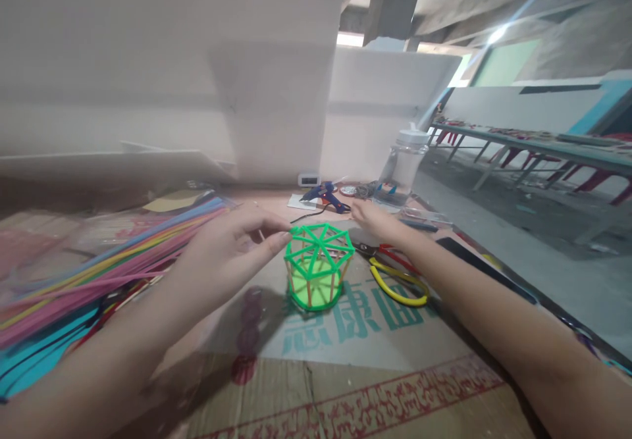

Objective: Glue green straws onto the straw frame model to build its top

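A small round cage (320,264) stands upright on the printed sheet, with a green spoked top, thin brown posts and a light green base. It looks made of pipe cleaners and sticks. My left hand (237,238) pinches its upper left rim between thumb and forefinger. Beyond the cage, my right hand (368,218) reaches to the handle end of a blue glue gun (323,193). Blur and the angle hide whether its fingers grip the handle. Below my right forearm lie pliers with yellow and red handles (397,287).
Colourful pipe cleaners (123,245) lie in a bundle at the left. A clear bottle (402,162) stands at the back right, near a small white digital display (309,180). A dark flat object (486,268) lies beyond my right forearm. White panels (276,97) rise behind the table.
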A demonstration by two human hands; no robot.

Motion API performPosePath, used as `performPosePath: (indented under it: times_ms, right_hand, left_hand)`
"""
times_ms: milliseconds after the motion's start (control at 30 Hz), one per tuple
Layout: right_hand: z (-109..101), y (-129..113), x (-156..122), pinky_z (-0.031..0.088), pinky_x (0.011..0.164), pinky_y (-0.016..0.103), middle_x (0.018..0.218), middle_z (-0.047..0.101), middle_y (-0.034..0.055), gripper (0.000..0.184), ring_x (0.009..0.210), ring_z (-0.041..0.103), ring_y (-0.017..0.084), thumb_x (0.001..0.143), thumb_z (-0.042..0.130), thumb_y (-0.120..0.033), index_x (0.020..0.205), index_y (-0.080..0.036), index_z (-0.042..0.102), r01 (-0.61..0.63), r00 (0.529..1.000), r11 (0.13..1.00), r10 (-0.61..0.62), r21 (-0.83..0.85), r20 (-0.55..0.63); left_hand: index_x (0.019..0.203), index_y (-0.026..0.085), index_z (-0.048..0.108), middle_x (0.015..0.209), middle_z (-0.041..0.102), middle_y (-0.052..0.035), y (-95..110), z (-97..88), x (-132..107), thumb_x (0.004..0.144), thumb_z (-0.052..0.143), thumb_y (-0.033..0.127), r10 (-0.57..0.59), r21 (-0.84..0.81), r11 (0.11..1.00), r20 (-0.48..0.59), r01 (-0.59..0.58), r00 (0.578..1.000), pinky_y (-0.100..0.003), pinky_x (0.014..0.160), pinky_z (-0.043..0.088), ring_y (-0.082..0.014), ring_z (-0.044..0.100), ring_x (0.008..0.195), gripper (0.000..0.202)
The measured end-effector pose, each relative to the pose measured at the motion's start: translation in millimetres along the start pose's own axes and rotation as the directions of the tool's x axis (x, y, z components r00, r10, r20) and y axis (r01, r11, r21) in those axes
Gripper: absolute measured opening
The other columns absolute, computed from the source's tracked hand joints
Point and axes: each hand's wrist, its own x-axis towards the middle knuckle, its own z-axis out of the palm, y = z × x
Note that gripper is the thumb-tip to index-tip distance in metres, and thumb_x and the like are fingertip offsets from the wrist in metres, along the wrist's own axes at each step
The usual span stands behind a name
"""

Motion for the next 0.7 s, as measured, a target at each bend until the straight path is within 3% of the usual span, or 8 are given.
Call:
performPosePath:
  times_ms: [100,167,200,267,300,367,500,700]
  right_hand:
    - [-48.0,19.4,-30.6,0.052,0.077,0.035,0.087,0.071,0.0097,0.074,0.081,0.066,0.019,0.101,0.016,-0.069,0.086,-0.016,0.066,0.113,0.994,0.98,-0.114,0.164,-0.002]
    - [-76.4,26.7,-57.8,0.051,0.074,0.036,0.078,0.071,0.0074,0.08,0.076,0.066,0.018,0.08,0.035,-0.091,0.077,-0.018,0.067,0.236,0.962,0.913,-0.269,0.334,0.055]
    - [-86.6,25.9,-70.2,0.05,0.071,0.035,0.074,0.07,0.0054,0.083,0.071,0.065,0.016,0.074,0.035,-0.095,0.077,-0.019,0.068,0.272,0.947,0.872,-0.317,0.407,0.045]
    - [-96.8,14.1,-87.3,0.048,0.067,0.034,0.072,0.069,0.0032,0.064,0.066,0.064,0.015,0.08,0.054,-0.082,0.081,-0.02,0.072,0.313,0.942,0.73,-0.319,0.607,-0.102]
    - [-96.9,4.0,-91.1,0.048,0.066,0.032,0.072,0.07,0.0025,0.051,0.066,0.063,0.014,0.083,0.061,-0.071,0.08,-0.021,0.073,0.33,0.943,0.712,-0.267,0.619,-0.197]
    - [-89.3,-19.9,-89.4,0.049,0.071,0.031,0.079,0.072,0.0031,0.03,0.073,0.064,0.015,0.085,0.071,-0.05,0.08,-0.021,0.075,0.333,0.933,0.779,-0.191,0.531,-0.305]
    - [-61.2,-53.2,-65.2,0.048,0.075,0.03,0.091,0.073,0.0045,0.019,0.082,0.064,0.017,0.089,0.069,-0.038,0.091,-0.022,0.079,0.375,0.919,0.884,-0.316,0.278,-0.237]
    - [-35.6,-54.9,-39.7,0.045,0.07,0.028,0.092,0.071,0.0044,0.015,0.079,0.061,0.016,0.088,0.072,-0.033,0.092,-0.021,0.079,0.345,0.938,0.911,-0.346,0.223,-0.04]
  left_hand:
    - [0.091,0.025,0.076,0.087,0.074,-0.0009,0.0,-2.9,0.0,0.094,0.062,0.041,-0.006,0.01,1.0,0.008,0.006,1.0,-0.028,0.075,0.054,-0.0177,0.066,0.079,0.021]
    - [0.092,0.025,0.076,0.088,0.075,-0.0009,-0.3,-3.9,0.6,0.094,0.061,0.041,-0.004,0.025,1.0,0.015,0.003,1.0,-0.029,0.076,0.054,-0.018,0.066,0.079,0.022]
    - [0.091,0.025,0.076,0.087,0.075,-0.0006,-0.4,-3.6,0.9,0.094,0.061,0.04,-0.001,0.03,1.0,0.024,0.0,1.0,-0.029,0.076,0.053,-0.018,0.066,0.079,0.022]
    - [0.091,0.025,0.075,0.086,0.076,0.0,-0.7,-1.3,1.0,0.094,0.06,0.04,0.011,0.037,0.999,0.058,-0.013,0.998,-0.029,0.076,0.052,-0.0181,0.067,0.078,0.021]
    - [0.09,0.025,0.075,0.085,0.076,0.0,-0.6,0.6,0.6,0.094,0.06,0.039,0.017,0.04,0.999,0.082,-0.021,0.996,-0.029,0.075,0.052,-0.0184,0.067,0.078,0.021]
    - [0.091,0.024,0.075,0.086,0.076,-0.0007,-0.2,5.3,-1.2,0.094,0.058,0.039,0.041,0.058,0.997,0.125,-0.048,0.991,-0.029,0.072,0.05,-0.0192,0.067,0.079,0.022]
    - [0.1,0.023,0.073,0.093,0.077,-0.0026,1.0,14.5,-6.3,0.098,0.051,0.038,0.083,0.123,0.986,0.209,-0.11,0.974,-0.029,0.069,0.048,-0.0198,0.068,0.081,0.026]
    - [0.102,0.023,0.071,0.094,0.076,-0.002,0.4,18.4,-7.8,0.102,0.047,0.035,0.089,0.129,0.983,0.283,-0.13,0.955,-0.027,0.067,0.045,-0.0185,0.067,0.081,0.027]
